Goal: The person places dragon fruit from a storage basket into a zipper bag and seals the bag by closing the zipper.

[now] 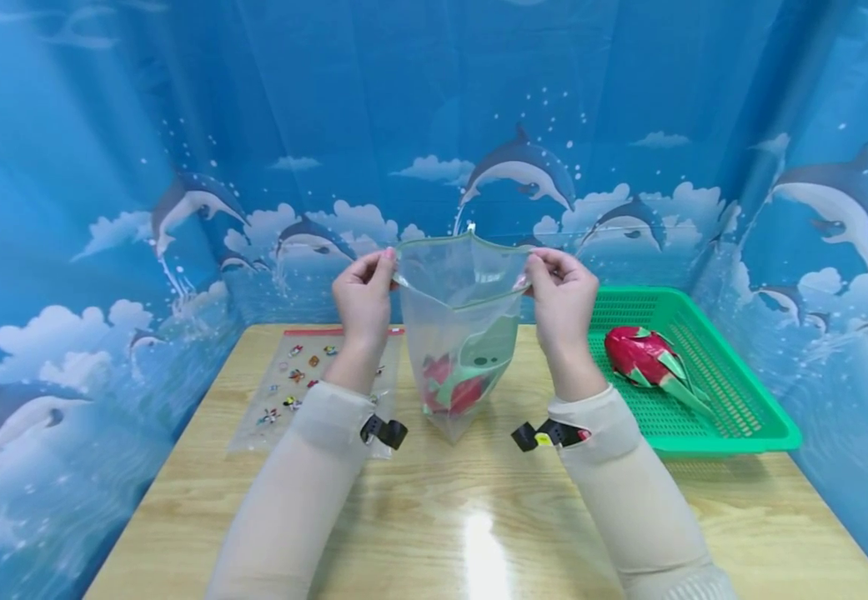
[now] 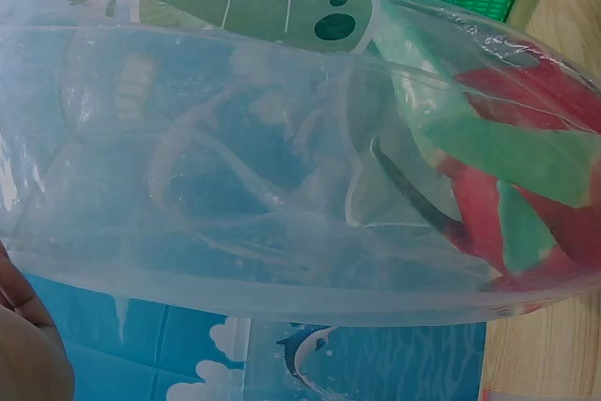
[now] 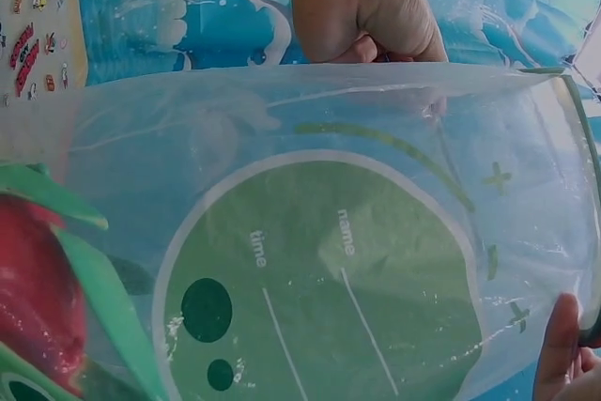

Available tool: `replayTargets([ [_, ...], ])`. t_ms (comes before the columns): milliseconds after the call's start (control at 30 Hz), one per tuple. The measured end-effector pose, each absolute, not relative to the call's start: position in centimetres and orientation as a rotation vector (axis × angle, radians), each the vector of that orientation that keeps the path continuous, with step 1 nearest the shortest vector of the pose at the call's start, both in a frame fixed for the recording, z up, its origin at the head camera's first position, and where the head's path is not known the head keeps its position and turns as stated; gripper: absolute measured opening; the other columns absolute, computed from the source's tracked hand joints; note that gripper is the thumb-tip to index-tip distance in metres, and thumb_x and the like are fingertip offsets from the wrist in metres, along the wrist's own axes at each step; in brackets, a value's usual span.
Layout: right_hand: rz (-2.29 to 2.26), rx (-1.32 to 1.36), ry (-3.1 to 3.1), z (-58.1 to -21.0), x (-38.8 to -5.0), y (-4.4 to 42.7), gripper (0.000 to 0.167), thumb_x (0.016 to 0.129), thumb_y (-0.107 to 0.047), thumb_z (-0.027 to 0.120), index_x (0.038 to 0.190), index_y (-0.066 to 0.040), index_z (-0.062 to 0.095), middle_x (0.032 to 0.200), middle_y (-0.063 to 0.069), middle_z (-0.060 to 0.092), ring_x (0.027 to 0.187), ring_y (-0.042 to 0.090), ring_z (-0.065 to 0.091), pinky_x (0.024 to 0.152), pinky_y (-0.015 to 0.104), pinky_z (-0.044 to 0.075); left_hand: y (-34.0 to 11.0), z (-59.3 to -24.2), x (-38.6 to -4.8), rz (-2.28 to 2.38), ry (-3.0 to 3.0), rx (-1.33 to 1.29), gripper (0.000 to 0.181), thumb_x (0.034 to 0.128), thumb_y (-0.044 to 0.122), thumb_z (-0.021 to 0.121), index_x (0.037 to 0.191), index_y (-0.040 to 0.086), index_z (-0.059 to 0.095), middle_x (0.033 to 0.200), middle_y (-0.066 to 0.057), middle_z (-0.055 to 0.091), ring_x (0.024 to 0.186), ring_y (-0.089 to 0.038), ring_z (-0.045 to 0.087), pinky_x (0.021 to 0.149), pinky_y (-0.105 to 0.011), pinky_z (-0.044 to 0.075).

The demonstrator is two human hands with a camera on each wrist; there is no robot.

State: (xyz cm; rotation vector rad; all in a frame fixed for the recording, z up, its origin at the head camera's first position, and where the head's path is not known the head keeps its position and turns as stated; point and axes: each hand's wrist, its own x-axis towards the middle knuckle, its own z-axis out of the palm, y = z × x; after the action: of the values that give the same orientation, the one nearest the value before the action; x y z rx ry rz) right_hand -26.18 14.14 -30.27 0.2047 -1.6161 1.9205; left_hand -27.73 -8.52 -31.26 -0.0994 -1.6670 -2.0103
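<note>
A clear zip-top bag (image 1: 452, 333) hangs upright above the table, mouth spread at the top. My left hand (image 1: 366, 300) pinches the left side of its rim between thumb and fingers; my right hand (image 1: 563, 304) pinches the right side. Low in the bag lies a red dragon fruit (image 1: 467, 393) with green scales, seen through the film. A green printed label (image 3: 329, 260) with "name" and "time" lines covers one face of the bag. In the right wrist view the left hand (image 3: 366, 7) is at the top, its fingertips partly hidden by the bag.
To the right stands a green slotted basket (image 1: 767, 404) with another dragon fruit (image 1: 639, 354) in it. A clear bag printed with small cartoon figures (image 1: 261, 433) lies flat at the left on the wooden table (image 1: 434, 517). A blue dolphin-print curtain (image 1: 418, 100) surrounds the table.
</note>
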Motion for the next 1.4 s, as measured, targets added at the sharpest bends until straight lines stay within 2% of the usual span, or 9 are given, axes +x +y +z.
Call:
replayTargets([
  [133, 1.926, 0.237, -1.603, -30.4, -26.1, 13.9, 0.023, 0.096, -0.008, 0.067, 0.107, 0.012, 0.067, 0.075, 0.004, 0.061, 0.063, 0.011, 0.063, 0.063, 0.024, 0.058, -8.4, -31.3, -27.6, -2.011, -1.685, -0.097, 0.026, 0.0947, 0.033, 0.07, 0.101, 0.008, 0.075, 0.091, -0.006, 0.067, 0.08, -0.016, 0.061, 0.073, -0.025, 0.055],
  [333, 1.901, 0.211, -1.658, -30.9, -25.9, 13.6, 0.016, 0.095, -0.011, 0.069, 0.103, 0.003, 0.071, 0.079, 0.004, 0.06, 0.064, 0.011, 0.061, 0.063, 0.024, 0.058, -8.2, -31.6, -27.5, -2.013, -1.733, -0.101, 0.024, 0.0961, 0.031, 0.069, 0.099, 0.008, 0.073, 0.089, -0.006, 0.067, 0.078, -0.016, 0.06, 0.075, -0.03, 0.056],
  [533, 1.878, 0.183, -1.707, -31.5, -25.9, 13.5, 0.021, 0.096, -0.012, 0.069, 0.107, 0.005, 0.07, 0.082, 0.003, 0.061, 0.066, 0.01, 0.062, 0.065, 0.024, 0.058, -7.8, -32.0, -27.3, -2.05, -1.742, -0.088, 0.024, 0.0963, 0.031, 0.069, 0.1, 0.008, 0.073, 0.087, -0.005, 0.066, 0.076, -0.015, 0.06, 0.072, -0.027, 0.055],
  [800, 1.915, 0.209, -1.74, -32.0, -25.6, 12.9, 0.022, 0.096, -0.012, 0.068, 0.11, 0.006, 0.068, 0.085, 0.004, 0.062, 0.068, 0.01, 0.062, 0.066, 0.026, 0.059, -7.6, -32.7, -27.1, -2.062, -1.812, -0.075, 0.025, 0.0973, 0.033, 0.067, 0.103, 0.01, 0.072, 0.092, -0.006, 0.066, 0.082, -0.017, 0.061, 0.075, -0.028, 0.056],
  [1033, 1.916, 0.208, -1.781, -32.3, -25.4, 12.4, 0.022, 0.097, -0.01, 0.067, 0.111, 0.007, 0.067, 0.086, 0.002, 0.062, 0.07, 0.01, 0.062, 0.067, 0.027, 0.06, -7.2, -33.0, -27.0, -2.136, -1.807, -0.032, 0.027, 0.0964, 0.033, 0.068, 0.104, 0.007, 0.072, 0.092, -0.005, 0.066, 0.079, -0.014, 0.06, 0.071, -0.025, 0.054],
  [1400, 1.911, 0.187, -1.761, -32.4, -25.3, 11.9, 0.018, 0.095, -0.004, 0.067, 0.108, 0.008, 0.067, 0.084, 0.001, 0.062, 0.068, 0.008, 0.061, 0.062, 0.022, 0.057, -6.5, -33.1, -26.6, -2.261, -1.756, -0.011, 0.023, 0.0943, 0.03, 0.072, 0.101, 0.007, 0.072, 0.087, -0.001, 0.066, 0.074, -0.011, 0.059, 0.067, -0.023, 0.053],
])
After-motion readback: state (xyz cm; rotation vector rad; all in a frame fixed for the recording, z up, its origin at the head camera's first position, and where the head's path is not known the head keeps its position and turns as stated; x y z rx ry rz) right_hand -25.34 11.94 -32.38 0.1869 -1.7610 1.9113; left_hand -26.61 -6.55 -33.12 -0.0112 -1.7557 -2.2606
